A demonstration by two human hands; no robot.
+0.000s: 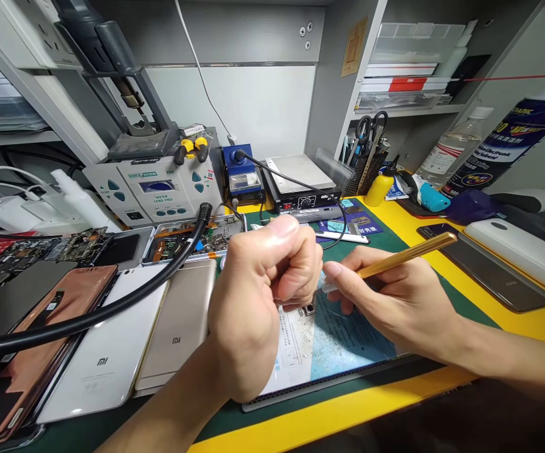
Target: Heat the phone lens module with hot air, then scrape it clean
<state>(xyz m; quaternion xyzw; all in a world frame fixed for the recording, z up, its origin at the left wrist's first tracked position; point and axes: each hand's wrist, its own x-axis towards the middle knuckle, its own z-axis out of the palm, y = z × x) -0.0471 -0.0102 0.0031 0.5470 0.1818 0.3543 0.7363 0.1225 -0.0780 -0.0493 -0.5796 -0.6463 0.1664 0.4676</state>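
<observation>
In the middle of the head view my left hand [253,302] is closed into a fist, thumb on top. Whatever its curled fingers may hold is hidden from me. My right hand [408,296] pinches a slim gold pen-shaped tool [407,255], its back end slanting up to the right. The tool's front end is hidden by my fingers, close beside the left fist. Beneath both hands lies a white and blue printed board [295,358] scattered with small pale crumbs. A small dark chip-like part [308,309] rests on it, just below the left fist.
Phones, including a white one [107,340] and a gold one [178,321], lie at left under a thick black hose [112,308]. Behind stand a hot air station [159,189] and a heating plate [300,182]. A dark phone [493,270] and a spray can [508,138] are at right.
</observation>
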